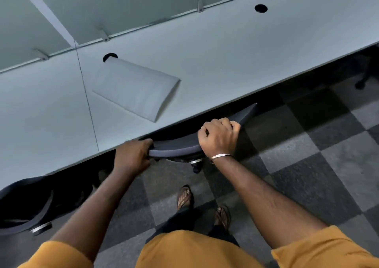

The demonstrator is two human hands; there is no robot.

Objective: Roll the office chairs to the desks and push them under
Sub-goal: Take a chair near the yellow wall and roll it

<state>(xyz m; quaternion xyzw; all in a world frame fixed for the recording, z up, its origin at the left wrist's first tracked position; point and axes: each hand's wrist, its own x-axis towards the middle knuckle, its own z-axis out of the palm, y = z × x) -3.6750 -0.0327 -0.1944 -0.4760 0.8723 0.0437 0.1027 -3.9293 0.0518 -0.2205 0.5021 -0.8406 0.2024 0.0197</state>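
Observation:
A dark grey office chair's curved backrest top [180,144] runs along the front edge of the long pale desk [225,62]. Its seat is hidden under the desktop; one caster [196,164] shows below. My left hand [133,155] grips the backrest's left end. My right hand [219,136] curls over the top edge further right, a metal bangle on its wrist. A second dark chair [26,208] stands at the lower left, partly under the desk.
A pale folded envelope-like sheet [135,89] lies on the desk beside a cable hole [110,56]; another hole [260,8] lies far right. Frosted divider panels [123,5] back the desk. The checkered carpet floor [307,165] spreads right; my sandalled feet [203,204] stand behind the chair.

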